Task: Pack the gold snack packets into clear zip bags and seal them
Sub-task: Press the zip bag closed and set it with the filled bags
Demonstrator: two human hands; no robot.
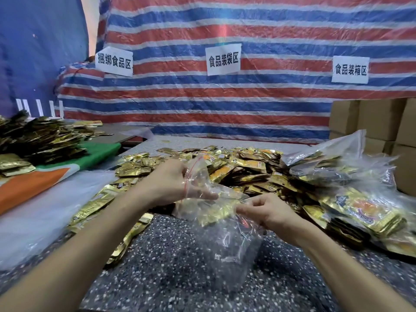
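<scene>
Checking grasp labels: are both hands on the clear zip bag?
Yes, the left hand holds the zip bag near its red-lined mouth while the right hand pinches its other edge.

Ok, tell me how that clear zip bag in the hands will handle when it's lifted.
The clear zip bag looks floppy: it crumples and sags between the left hand and right hand. Probably very light, since only a few gold packets show through it. The glossy film may be slippery, so pinching near the red zip line seems safest.
</scene>
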